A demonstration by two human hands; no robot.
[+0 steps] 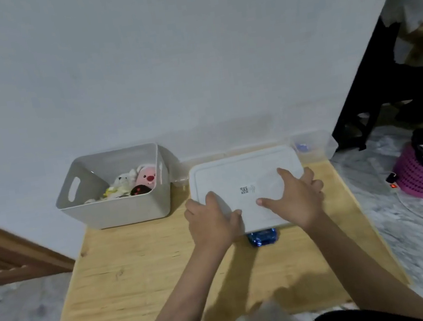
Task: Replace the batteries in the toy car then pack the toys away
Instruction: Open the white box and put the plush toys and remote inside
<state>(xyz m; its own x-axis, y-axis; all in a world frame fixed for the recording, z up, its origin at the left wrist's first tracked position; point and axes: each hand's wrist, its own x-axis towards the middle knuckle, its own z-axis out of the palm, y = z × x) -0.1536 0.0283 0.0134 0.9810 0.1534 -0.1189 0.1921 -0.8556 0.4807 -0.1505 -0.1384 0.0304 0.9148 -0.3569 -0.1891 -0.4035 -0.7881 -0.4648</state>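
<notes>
Seemingly both hands (255, 208) on lid (245, 174)

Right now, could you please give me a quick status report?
Left hand and right hand both grip the white lid, held above the table. Blue toy car partly hidden under lid. Plush toys sit in grey bin.
</notes>
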